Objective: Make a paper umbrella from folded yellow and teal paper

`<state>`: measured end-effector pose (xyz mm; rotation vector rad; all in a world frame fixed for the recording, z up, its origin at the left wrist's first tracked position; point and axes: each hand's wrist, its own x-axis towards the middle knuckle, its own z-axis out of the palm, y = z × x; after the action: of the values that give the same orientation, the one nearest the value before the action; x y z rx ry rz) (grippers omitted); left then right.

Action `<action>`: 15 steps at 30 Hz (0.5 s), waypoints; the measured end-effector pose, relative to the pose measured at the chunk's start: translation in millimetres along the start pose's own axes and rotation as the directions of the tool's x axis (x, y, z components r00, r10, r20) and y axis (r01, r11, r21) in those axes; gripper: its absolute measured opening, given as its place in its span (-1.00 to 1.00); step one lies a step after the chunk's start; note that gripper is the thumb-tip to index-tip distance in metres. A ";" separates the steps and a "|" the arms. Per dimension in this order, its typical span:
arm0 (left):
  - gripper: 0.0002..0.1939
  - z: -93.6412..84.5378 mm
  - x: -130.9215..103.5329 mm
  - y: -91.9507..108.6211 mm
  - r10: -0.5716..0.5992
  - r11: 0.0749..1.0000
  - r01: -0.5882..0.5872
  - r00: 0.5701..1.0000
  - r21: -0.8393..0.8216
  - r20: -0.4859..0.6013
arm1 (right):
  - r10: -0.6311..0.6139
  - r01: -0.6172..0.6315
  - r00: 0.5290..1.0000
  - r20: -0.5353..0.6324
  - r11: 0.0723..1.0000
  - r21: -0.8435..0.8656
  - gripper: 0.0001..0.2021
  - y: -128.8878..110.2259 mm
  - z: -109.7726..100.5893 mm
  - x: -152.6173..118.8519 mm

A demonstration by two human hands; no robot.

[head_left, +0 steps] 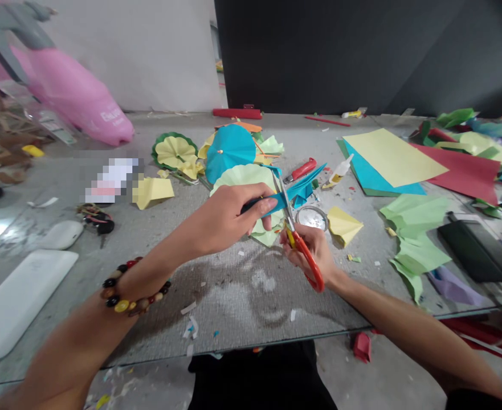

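Note:
My left hand [237, 219] is closed on a folded strip of blue paper [276, 204], pinched between thumb and fingers. In my right hand [314, 250] is a pair of scissors [308, 259] with red handles, its fingers wrapped round them. The scissors' blades point up and away from me and cross the blue paper. Just behind lies pleated blue paper [304, 185]. A pale green scalloped paper round [244, 176] is partly hidden by my left hand. Beyond it rests a blue pleated paper disc [231, 152].
A red-handled cutter [303, 169], a glue bottle [339, 172] and a round tin lid [311, 218] lie close behind my hands. Coloured sheets [396, 156] are stacked at right, near crumpled green paper [419, 233]. A pink spray bottle [75, 85] stands at left, keys [99, 222] nearer.

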<state>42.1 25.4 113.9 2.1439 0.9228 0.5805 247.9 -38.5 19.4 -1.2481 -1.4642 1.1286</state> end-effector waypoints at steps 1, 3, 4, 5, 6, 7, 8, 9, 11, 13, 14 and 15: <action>-0.65 0.3 0.2 -0.5 0.008 1.000 -0.008 1.000 -0.004 0.004 | 0.000 0.001 1.000 -0.007 1.000 0.020 -0.90 1.1 0.2 0.4; -0.65 1.6 0.9 -1.1 0.017 1.000 -0.017 1.000 0.007 0.019 | -0.006 0.008 1.000 -0.026 0.998 0.054 -0.86 4.1 0.4 1.9; -0.65 2.5 1.3 -1.1 0.015 1.000 -0.016 0.999 0.019 0.030 | -0.014 0.017 0.999 -0.041 0.998 0.061 -0.83 5.8 0.2 2.8; -0.66 3.4 1.8 -1.0 0.005 0.999 -0.007 0.999 0.035 0.044 | -0.024 0.027 0.998 -0.054 0.998 0.060 -0.82 7.5 0.0 3.9; -0.67 4.2 2.3 -0.8 -0.009 0.999 0.006 0.998 0.052 0.062 | -0.031 0.034 0.998 -0.063 0.998 0.051 -0.81 8.8 -0.4 4.9; -0.68 4.5 2.8 -0.7 -0.021 0.997 0.015 0.996 0.069 0.082 | -0.035 0.039 0.997 -0.071 0.998 0.045 -0.81 9.9 -0.7 5.8; -0.69 4.5 3.1 -0.7 -0.028 0.996 0.019 0.994 0.086 0.105 | -0.035 0.039 0.997 -0.075 0.998 0.044 -0.81 10.5 -1.1 6.6; -0.70 4.0 3.4 -1.0 -0.030 0.994 0.017 0.992 0.105 0.126 | -0.031 0.034 0.997 -0.077 0.998 0.044 -0.81 10.9 -1.4 7.2; -0.72 2.5 3.6 -2.5 -0.033 0.988 0.008 0.987 0.156 0.156 | -0.021 0.025 0.997 -0.078 0.998 0.050 -0.85 10.7 -1.7 7.9; -0.75 1.7 3.7 -5.5 -0.049 0.977 0.012 0.984 0.214 0.173 | -0.021 0.025 0.996 -0.082 0.998 0.057 -0.89 10.4 -1.5 8.1; -0.77 2.0 3.7 -7.5 -0.062 0.970 0.015 0.981 0.241 0.186 | -0.021 0.026 0.996 -0.081 0.998 0.062 -0.90 10.2 -1.2 8.1; -0.77 2.8 3.8 -9.7 -0.069 0.964 0.013 0.977 0.266 0.203 | -0.018 0.023 0.997 -0.074 0.998 0.067 -0.91 10.2 -1.0 8.1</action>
<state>42.1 31.7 105.2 2.3609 0.9663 0.2113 249.9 -29.5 10.1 -1.2124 -1.3708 1.0988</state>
